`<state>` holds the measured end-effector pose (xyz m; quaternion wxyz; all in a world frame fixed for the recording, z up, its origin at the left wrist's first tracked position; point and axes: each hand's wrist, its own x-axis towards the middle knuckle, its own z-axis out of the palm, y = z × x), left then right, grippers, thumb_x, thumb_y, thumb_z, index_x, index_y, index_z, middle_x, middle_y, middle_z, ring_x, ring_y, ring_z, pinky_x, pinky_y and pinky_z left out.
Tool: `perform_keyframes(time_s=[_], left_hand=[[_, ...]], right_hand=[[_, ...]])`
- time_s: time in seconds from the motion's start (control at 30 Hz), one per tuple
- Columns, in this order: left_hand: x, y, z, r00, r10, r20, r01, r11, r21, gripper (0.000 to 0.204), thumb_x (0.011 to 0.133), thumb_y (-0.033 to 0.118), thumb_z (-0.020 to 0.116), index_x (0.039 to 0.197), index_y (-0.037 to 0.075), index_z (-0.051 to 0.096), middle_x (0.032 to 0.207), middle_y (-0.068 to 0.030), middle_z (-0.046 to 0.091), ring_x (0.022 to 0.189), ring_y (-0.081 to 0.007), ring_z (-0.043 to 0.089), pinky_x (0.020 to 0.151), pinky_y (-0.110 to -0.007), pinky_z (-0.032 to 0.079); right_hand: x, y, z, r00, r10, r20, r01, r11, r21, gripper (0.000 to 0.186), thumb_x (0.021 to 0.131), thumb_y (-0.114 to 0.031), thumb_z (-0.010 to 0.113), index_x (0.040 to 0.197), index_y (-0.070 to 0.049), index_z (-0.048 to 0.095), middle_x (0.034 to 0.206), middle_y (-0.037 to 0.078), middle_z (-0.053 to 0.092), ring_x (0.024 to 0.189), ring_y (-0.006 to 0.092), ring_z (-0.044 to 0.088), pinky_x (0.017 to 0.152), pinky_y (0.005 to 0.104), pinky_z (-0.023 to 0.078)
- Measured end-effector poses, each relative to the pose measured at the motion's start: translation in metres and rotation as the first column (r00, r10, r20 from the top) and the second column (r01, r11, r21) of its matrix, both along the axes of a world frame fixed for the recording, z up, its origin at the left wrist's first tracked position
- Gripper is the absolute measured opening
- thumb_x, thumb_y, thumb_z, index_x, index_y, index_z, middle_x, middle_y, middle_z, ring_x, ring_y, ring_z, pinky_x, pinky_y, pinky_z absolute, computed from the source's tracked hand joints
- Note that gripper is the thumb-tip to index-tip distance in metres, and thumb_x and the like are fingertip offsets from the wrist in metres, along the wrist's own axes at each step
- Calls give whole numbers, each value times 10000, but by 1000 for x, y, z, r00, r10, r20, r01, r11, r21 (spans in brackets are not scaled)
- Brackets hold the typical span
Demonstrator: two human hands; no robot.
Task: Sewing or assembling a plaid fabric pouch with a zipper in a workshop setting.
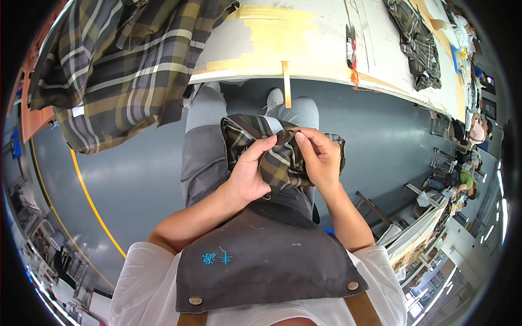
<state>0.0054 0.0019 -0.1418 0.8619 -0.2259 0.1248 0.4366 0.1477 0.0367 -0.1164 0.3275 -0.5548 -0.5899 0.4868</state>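
Observation:
A bundled plaid garment in brown, black and white rests on my lap. My left hand grips its upper edge, thumb pressed on the cloth and fingers hidden beneath the folds. Close beside it, my right hand pinches the same dark edge between thumb and fingertips. The cloth bunches between the two hands and hangs down over my apron. Which part of the garment the fingertips hold is too small to tell.
A large plaid garment drapes over the front edge of the white table at left. On the table lie a red-and-black tool and another plaid piece. A wooden strip juts from the edge. People sit far right.

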Motion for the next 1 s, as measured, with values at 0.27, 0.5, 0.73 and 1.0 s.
perform_keyframes(time_s=[0.27, 0.5, 0.73, 1.0], left_hand=[[1, 22, -16, 996, 52, -67, -60, 991, -123, 252, 881, 225, 507, 1020, 20, 553, 968, -89, 625, 868, -205, 612, 776, -366, 505], [2, 30, -18, 997, 30, -76, -40, 990, -135, 202, 864, 209, 538, 988, 50, 555, 937, -58, 622, 858, -171, 602, 773, -326, 492], [1, 33, -12, 994, 44, -100, -63, 977, -202, 186, 849, 208, 557, 959, 58, 567, 918, -47, 626, 849, -171, 602, 767, -325, 487], [2, 33, -18, 992, 89, -88, -103, 979, -174, 227, 875, 224, 512, 966, 27, 579, 956, -76, 635, 867, -197, 612, 790, -339, 490]], right_hand=[[-9, 18, -16, 987, -100, 123, 108, 992, -60, 129, 857, -92, 580, 904, 19, 627, 576, -23, 550, 523, -7, 430, 465, 167, 335], [-9, 24, -21, 987, -126, 103, 133, 989, -63, 128, 857, -95, 582, 892, 21, 623, 569, -30, 543, 516, -9, 416, 448, 168, 326], [-13, 27, -17, 985, -120, 125, 130, 988, -80, 113, 849, -90, 591, 874, 12, 632, 555, -35, 517, 502, -6, 400, 439, 172, 322], [-12, 28, -16, 982, -150, 118, 155, 987, -42, 118, 845, -95, 595, 865, 13, 637, 529, -38, 500, 481, 0, 389, 428, 177, 310]])
